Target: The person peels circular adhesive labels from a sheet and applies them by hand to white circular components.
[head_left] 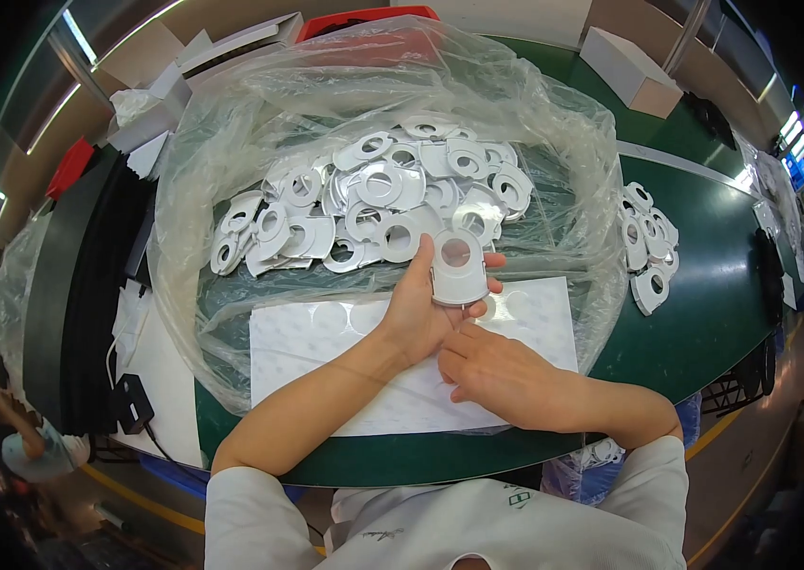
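My left hand (421, 306) is closed around a white plastic cover (460, 283) with a round hole at its top, held up above the work surface. Just below it, my right hand (492, 369) has its fingers curled together next to the left palm. What those fingers pinch, if anything, is hidden. Under both hands lies a white sheet (302, 366) with faint round outlines and a few glossy circles along its far edge. Beyond it, a pile of similar white covers (381, 185) rests on a large clear plastic bag (554, 142).
More white covers (649, 237) lie on the green table (706, 285) at the right. A white box (628, 71) stands at the back right. Black stacked panels (74, 294) and a black adapter (133, 403) with a cord are on the left. A person (36, 442) is at far left.
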A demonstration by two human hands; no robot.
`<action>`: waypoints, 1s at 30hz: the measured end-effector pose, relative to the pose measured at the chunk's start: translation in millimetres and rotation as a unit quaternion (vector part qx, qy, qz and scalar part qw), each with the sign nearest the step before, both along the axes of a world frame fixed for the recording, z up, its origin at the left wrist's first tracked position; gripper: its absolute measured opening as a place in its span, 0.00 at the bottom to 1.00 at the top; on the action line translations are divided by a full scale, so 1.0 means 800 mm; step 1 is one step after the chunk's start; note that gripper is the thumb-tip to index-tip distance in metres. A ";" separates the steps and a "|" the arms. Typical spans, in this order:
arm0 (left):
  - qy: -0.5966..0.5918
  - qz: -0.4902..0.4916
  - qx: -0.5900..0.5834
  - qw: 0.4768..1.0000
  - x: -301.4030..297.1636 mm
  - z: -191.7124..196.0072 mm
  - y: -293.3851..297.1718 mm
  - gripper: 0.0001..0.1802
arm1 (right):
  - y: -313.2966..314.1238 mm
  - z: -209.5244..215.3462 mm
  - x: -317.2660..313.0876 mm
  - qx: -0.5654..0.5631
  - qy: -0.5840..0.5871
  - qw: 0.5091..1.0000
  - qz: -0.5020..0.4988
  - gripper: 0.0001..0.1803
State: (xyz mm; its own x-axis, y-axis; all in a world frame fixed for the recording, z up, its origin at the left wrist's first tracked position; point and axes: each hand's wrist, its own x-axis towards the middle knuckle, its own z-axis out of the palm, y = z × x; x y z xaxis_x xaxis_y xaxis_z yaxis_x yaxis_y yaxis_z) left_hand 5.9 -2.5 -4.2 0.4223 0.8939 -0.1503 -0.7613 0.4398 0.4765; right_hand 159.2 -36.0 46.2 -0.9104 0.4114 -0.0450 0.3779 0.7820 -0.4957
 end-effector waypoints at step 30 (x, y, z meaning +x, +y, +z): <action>0.034 0.024 -0.001 0.999 0.003 0.004 -0.005 0.34 | 0.100 -0.004 0.003 -0.276 0.354 0.854 -0.263 0.08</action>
State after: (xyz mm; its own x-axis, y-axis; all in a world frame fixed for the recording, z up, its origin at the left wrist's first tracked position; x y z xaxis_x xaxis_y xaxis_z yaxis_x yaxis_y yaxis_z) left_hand 8.1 -6.2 -1.2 0.3673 0.9126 -0.1796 -0.7473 0.4045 0.5272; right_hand 161.2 43.9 43.1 -0.4848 0.8663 0.1206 0.0576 0.1692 -0.9839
